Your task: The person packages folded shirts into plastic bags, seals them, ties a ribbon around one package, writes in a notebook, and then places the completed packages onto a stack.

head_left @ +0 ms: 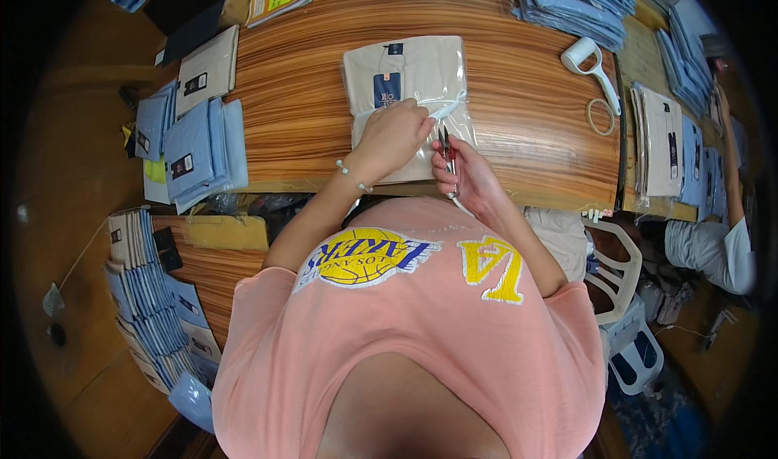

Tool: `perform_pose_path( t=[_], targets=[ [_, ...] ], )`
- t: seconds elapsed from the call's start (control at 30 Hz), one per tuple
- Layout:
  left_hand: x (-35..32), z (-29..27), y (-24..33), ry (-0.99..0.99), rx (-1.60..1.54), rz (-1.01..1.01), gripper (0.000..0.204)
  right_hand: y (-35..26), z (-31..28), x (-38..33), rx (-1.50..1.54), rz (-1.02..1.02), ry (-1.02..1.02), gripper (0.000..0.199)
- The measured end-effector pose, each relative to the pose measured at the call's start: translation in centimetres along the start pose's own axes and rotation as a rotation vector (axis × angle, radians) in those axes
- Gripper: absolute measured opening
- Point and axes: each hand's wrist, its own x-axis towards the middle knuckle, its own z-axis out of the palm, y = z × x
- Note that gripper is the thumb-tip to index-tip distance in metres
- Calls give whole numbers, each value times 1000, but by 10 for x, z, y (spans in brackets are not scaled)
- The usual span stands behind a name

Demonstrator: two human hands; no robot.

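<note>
A beige folded garment in a clear plastic bag [433, 66] lies on the table before me, with a dark blue tag [387, 90] on its front. My left hand [389, 139] rests over the bag, its fingers closed on a white strip [447, 109] that runs across the plastic; whether the strip is separate or the bag's own edge, I cannot tell. Just to the right, at the bag's near right corner, my right hand [476, 179] grips small snips [444, 141] with red on the handle. Their dark pointed blades aim away from me, near the strip. A white cord [463, 206] trails below them.
Bagged light blue garments [194, 155] sit at the table's left edge, another stack [575, 5] at the far right. A white tape dispenser [596, 70] and a tape ring [600, 117] lie on the right. Beyond, another person's arm [733, 167] reaches over a neighbouring table. A white plastic chair [620, 268] stands below.
</note>
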Motion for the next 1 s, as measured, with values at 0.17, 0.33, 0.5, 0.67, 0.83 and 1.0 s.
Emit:
perform_pose_path(
  t=[0.17, 0.33, 0.5, 0.67, 0.83, 1.0],
  targets=[
    [-5, 0, 4, -31, -7, 12, 26, -3, 7, 14, 45, -65, -69, 27],
    [-8, 4, 2, -20, -48, 29, 24, 0, 8, 19, 33, -67, -57, 29],
    [-14, 3, 0, -25, 24, 63, 22, -1, 6, 27, 69, -104, -24, 33],
    [-17, -1, 0, -61, 12, 46, 22, 2, 4, 32, 66, -125, -32, 34],
    [-19, -3, -1, -25, -11, 45, 22, 6, 3, 33, 70, -142, -26, 31],
    [-18, -4, -3, -16, 23, 55, 22, 8, 7, 34, 84, -163, -11, 30]
  ],
)
